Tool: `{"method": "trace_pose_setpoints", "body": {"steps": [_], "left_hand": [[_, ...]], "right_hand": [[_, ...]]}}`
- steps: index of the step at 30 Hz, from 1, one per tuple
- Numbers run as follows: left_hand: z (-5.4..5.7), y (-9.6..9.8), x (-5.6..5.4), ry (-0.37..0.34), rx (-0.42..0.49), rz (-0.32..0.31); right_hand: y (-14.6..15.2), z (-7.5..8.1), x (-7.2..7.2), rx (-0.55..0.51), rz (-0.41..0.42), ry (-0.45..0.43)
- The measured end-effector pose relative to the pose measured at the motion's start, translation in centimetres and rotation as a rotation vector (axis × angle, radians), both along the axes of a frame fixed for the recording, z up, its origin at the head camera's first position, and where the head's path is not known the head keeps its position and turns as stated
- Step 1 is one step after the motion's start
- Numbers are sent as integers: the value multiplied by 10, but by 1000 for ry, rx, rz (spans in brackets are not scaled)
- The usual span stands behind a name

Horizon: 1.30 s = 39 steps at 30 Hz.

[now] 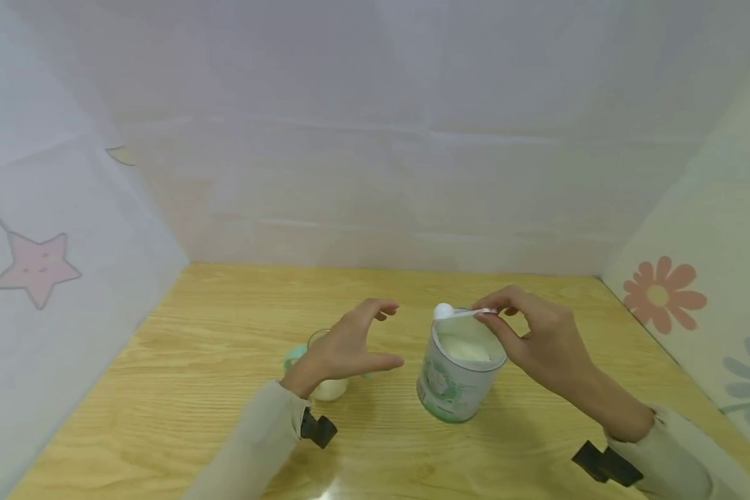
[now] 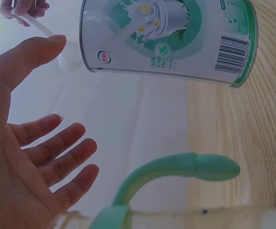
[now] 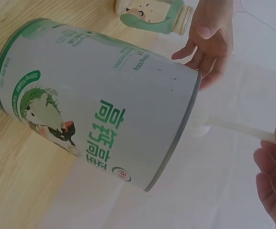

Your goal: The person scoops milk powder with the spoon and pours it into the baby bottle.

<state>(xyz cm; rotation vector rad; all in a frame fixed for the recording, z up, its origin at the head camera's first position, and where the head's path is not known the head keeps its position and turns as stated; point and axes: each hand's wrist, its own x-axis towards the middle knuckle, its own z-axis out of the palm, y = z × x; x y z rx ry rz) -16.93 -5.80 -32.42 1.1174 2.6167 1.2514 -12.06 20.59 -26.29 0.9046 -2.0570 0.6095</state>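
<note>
Right hand [image 1: 542,340] pinches white scoop [image 1: 444,312], grip together on handle [image 1: 465,314], just above open can [image 1: 455,386] of pale powder [image 1: 465,348]. Left hand [image 1: 348,347], grip apart, near bottle [image 1: 330,390] on counter [image 1: 225,312].

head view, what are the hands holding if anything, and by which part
The right hand pinches a white scoop by the end of its handle. The left hand holds nothing.

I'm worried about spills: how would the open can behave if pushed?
Upright and broad, the can would likely slide before tipping. Uncovered, its pale contents might spill if tilted. Its smooth side may feel slippery.
</note>
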Motion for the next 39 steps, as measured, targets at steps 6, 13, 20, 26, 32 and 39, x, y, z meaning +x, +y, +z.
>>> {"method": "trace_pose_setpoints", "body": {"steps": [6,13,20,26,32,39], "left_hand": [[-2,11,0,-44,14,-9],[-9,24,1,-91,23,-15],[-16,35,0,-115,4,-19],[-19,43,-1,-116,18,-21],[-25,52,1,-156,41,-37],[-33,57,1,-170,63,-72]], "right_hand": [[3,1,0,5,-10,-8],[8,-3,-2,-6,-8,-3],[11,-4,-7,7,-31,20],[14,-4,-13,-4,-37,9],[16,-5,-17,-10,-51,-3],[17,-8,-19,-14,-77,-26]]}}
